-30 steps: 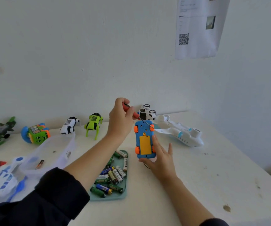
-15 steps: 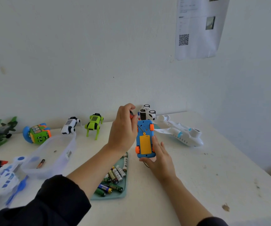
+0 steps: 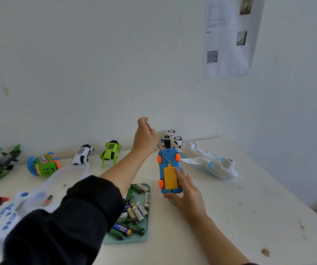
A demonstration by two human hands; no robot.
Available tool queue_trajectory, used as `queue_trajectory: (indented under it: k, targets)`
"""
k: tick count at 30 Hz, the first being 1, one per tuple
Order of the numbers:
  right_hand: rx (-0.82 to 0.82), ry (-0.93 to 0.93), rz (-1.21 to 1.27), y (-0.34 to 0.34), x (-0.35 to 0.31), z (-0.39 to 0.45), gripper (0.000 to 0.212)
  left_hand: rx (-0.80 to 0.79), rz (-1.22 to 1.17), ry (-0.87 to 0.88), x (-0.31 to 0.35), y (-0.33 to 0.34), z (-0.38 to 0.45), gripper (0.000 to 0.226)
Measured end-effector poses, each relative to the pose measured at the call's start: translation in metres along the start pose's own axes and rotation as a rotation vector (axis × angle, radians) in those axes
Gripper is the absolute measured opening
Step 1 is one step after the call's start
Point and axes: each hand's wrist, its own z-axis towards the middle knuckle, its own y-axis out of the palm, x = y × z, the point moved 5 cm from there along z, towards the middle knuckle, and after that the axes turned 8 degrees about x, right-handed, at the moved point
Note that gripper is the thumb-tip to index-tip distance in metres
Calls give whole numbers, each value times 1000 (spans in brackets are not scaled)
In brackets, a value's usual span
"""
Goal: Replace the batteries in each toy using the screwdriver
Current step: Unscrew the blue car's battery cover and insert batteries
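eight toys, one tray of batteries, one screwdriver

The left hand is raised with fingers curled (forearm bare), while the right hand lies flat, fingers straight.

The single head-worn camera looked forward and down over the white table. It sat close, facing the wall behind.

We see a blue toy car belly-up on the table, orange wheels, yellow battery cover closed. The screwdriver, red handle, slants down, tip at the cover's top edge. Loose batteries fill a green tray just left.
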Motion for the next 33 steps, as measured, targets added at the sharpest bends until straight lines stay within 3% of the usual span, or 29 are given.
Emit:
queue_trajectory:
  k: [3,5,8,10,12,14,16,18,21,25,28,30,33]
  targets:
    - [4,13,-7,1,2,-1,91,-54,-92,-330,-26,2,0,46]
    - [-10,23,8,1,4,0,92,-73,-159,-406,-36,1,-2,49]
    - [-71,99,53,2,4,1,95,32,-242,-271,-27,-12,-3,47]
    - [-71,115,61,1,4,3,94,79,-286,-58,-3,-23,-7,40]
    - [-48,95,65,0,1,3,93,76,-183,216,23,-32,-17,35]
    - [-33,87,70,-1,-1,2,92,-36,57,482,38,-28,-31,29]
    - [-20,91,70,-2,-1,2,93,-262,286,594,33,-12,-49,23]
    - [-23,85,57,-2,-1,1,93,-429,504,574,13,3,-63,24]
    - [-47,89,59,-1,-1,-1,92,-433,653,521,-9,9,-68,26]
    - [-50,86,40,1,4,-1,92,-484,373,432,-5,-1,-64,11]
    - [-11,64,49,1,6,-1,92,-370,294,340,-10,-37,-39,8]
    - [-9,17,46,1,4,-1,92,-360,483,317,-34,-59,-22,10]
    - [-23,-14,49,1,-1,-3,94,-497,936,314,-93,-78,-25,14]
